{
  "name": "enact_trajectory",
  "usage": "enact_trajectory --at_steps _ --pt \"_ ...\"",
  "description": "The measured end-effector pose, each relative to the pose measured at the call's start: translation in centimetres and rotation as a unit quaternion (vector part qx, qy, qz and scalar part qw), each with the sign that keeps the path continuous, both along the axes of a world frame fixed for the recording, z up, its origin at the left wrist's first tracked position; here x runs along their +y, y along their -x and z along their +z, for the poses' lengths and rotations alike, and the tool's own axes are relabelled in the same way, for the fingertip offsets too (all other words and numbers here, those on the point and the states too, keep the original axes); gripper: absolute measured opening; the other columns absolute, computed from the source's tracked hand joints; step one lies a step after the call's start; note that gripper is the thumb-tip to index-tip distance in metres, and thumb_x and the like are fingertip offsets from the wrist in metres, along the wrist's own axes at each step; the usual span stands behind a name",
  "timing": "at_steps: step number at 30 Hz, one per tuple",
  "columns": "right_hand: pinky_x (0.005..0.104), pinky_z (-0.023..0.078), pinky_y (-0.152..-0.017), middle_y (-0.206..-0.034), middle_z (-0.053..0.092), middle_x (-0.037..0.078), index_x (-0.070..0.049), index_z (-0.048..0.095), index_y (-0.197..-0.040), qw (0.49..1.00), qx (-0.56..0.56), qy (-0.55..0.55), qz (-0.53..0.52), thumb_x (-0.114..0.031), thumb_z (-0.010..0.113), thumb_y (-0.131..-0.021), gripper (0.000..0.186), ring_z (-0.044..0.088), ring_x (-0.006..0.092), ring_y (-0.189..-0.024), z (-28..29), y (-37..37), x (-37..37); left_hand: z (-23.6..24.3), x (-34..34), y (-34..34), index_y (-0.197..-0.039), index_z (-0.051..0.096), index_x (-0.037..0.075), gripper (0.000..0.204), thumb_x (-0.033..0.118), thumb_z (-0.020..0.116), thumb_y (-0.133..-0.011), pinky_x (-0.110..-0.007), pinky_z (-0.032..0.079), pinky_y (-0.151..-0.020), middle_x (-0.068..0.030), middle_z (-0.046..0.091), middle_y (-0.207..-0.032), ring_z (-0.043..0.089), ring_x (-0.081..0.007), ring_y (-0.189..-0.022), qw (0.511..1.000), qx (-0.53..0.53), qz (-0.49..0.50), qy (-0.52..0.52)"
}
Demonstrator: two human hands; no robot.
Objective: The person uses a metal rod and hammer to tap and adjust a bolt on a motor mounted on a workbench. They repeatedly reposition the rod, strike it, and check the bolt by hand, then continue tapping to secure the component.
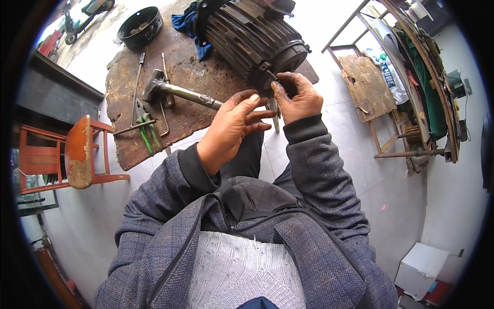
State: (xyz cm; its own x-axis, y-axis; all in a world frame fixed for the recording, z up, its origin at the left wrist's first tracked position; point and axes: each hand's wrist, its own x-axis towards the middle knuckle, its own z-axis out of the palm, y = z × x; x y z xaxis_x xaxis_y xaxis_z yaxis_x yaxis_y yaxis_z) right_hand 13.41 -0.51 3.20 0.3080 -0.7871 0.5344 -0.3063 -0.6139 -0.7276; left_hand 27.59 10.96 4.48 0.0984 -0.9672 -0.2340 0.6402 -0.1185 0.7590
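Note:
A large ribbed electric motor, dark and greasy, lies on its side on the worn table, its narrower end toward me. At that end my right hand is closed, thumb and forefinger pinched by the shaft; what they hold is too small and dark to make out. My left hand is palm up with fingers apart and nothing in it, just left of the right hand. Its fingertips are close below the motor's end. Beside the left hand lies a hammer, its head pointing away to the left.
Green-handled pliers, a long screwdriver and metal rods lie at the table's left. A round black pan and a blue cloth are at the back. Wooden chairs stand left, a cluttered rack right, a white box lower right.

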Motion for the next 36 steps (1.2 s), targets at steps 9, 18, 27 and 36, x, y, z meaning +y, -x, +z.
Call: enact_trajectory --at_steps 9,18,27,36 --pt "0.0277 0.06 -0.078 -0.094 0.078 0.008 -0.002 0.075 -0.111 0.998 -0.002 -0.06 -0.015 -0.006 0.081 -0.089 0.023 0.074 0.0149 -0.084 0.3 -0.8 -0.7 -1.6 2.0 -1.9 -0.146 0.041 -0.005 0.053 0.027 0.059 -0.107 -0.036 0.06 -0.089 -0.0233 0.059 -0.136 0.068 -0.0292 -0.116 0.999 0.008 0.012 -0.045" --pt "0.0293 0.062 -0.071 -0.088 0.075 0.009 0.0 0.068 -0.11 0.989 -0.036 -0.144 -0.027 -0.007 0.079 -0.092 0.022 0.073 0.0149 -0.077 1.6 -2.9 -0.4 -1.0 2.5 -2.5 -0.146 0.043 -0.001 0.048 0.027 0.055 -0.108 -0.037 0.059 -0.092 -0.0225 0.06 -0.137 0.069 -0.0323 -0.117 0.999 -0.016 -0.045 -0.005" --pt "0.0407 0.068 -0.078 -0.099 0.074 0.021 0.006 0.06 -0.111 0.914 -0.225 -0.333 0.056 0.0 0.073 -0.095 0.021 0.077 0.0308 -0.088 1.6 -2.7 0.2 -1.7 2.0 -2.5 -0.146 0.043 -0.002 0.049 0.027 0.056 -0.108 -0.034 0.059 -0.089 -0.0207 0.061 -0.135 0.07 -0.0293 -0.114 0.999 0.004 -0.05 0.001" --pt "0.0355 0.066 -0.072 -0.093 0.075 0.017 0.004 0.064 -0.109 0.894 -0.217 -0.391 0.012 -0.005 0.073 -0.096 0.018 0.078 0.0258 -0.081 2.6 -3.1 0.4 -1.9 1.6 -2.6 -0.146 0.044 -0.002 0.046 0.025 0.054 -0.109 -0.035 0.059 -0.09 -0.0212 0.061 -0.134 0.07 -0.0299 -0.113 0.998 0.004 -0.055 0.004"
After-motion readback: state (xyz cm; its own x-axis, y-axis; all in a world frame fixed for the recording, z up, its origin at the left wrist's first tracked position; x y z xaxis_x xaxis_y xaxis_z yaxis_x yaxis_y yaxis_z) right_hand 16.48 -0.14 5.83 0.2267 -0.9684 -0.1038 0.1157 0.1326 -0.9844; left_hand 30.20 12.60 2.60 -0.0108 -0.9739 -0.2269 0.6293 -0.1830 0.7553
